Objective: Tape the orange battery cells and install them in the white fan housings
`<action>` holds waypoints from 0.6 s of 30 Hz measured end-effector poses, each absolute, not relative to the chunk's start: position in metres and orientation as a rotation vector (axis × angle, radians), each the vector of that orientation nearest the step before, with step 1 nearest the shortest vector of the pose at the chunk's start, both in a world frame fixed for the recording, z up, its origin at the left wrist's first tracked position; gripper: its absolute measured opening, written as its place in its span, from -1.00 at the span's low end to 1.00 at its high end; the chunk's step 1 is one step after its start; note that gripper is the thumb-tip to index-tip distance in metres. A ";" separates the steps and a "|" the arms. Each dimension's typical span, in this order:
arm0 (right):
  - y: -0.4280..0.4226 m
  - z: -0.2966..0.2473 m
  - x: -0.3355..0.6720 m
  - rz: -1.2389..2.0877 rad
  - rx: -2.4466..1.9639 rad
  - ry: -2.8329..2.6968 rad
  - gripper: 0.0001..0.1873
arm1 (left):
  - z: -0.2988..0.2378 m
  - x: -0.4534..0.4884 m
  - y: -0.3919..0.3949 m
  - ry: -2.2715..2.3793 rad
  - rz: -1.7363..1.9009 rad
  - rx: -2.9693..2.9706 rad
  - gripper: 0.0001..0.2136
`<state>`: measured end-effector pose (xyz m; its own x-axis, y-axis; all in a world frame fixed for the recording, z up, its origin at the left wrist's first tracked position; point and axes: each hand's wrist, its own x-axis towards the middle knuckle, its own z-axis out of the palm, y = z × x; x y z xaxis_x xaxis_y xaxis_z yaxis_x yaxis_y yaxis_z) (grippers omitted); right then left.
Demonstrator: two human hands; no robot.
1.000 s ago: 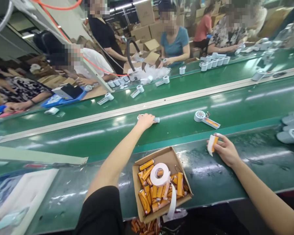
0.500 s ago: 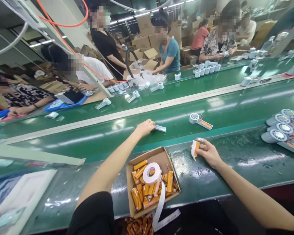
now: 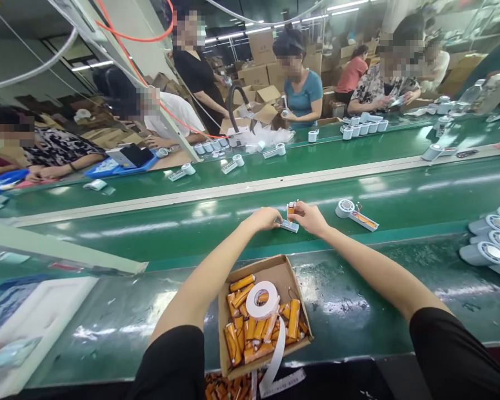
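Over the green conveyor belt, my left hand (image 3: 267,218) is closed on a light grey plastic housing (image 3: 290,225); its open tray-like handle sticks out to the right, the rest hidden by my fingers. My right hand (image 3: 312,219) pinches an orange battery (image 3: 290,210) upright just above that handle; whether the two touch I cannot tell. Nearer to me, a cardboard box (image 3: 224,344) holds several orange batteries (image 3: 294,318) and a roll of white tape (image 3: 261,300) with a loose tail hanging over the rim. A second housing (image 3: 345,208) with a battery and wires lies to the right on the belt.
Several round grey housings (image 3: 489,250) are grouped at the right edge. A pale beam (image 3: 87,261) juts in from the left, above a white foam tray (image 3: 73,311). Across the belts, co-workers handle parts, with more housings (image 3: 233,164) along the far belt.
My right hand has moved forward and left from the near edge, bringing the battery to the housing in my left hand. The white strip seen hanging from the battery is no longer visible. The view has shifted slightly.
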<state>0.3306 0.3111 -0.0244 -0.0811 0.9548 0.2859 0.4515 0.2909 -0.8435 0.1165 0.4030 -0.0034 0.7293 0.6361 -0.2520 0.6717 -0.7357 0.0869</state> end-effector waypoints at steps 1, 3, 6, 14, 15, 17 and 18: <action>0.312 -0.030 0.331 0.712 -1.312 -1.695 -0.80 | -0.005 0.118 0.402 1.045 -0.292 2.756 -0.80; 0.310 -0.038 0.333 0.680 -1.360 -1.733 -0.80 | -0.007 0.121 0.400 1.034 -0.265 2.748 -0.83; 0.303 -0.043 0.340 0.618 -1.434 -1.834 -0.79 | -0.006 0.124 0.401 1.037 -0.240 2.721 -0.86; 0.303 -0.027 0.342 0.441 -1.676 -2.259 -0.68 | -0.002 0.134 0.409 1.235 -0.130 2.577 -0.78; 0.305 -0.026 0.338 0.433 -1.708 -2.297 -0.65 | -0.003 0.136 0.409 1.267 -0.115 2.557 -0.78; 0.311 -0.023 0.329 0.427 -1.763 -2.352 -0.62 | -0.007 0.140 0.409 1.325 -0.088 2.519 -0.77; 0.314 -0.022 0.324 0.429 -1.783 -2.371 -0.63 | -0.009 0.143 0.409 1.351 -0.075 2.502 -0.76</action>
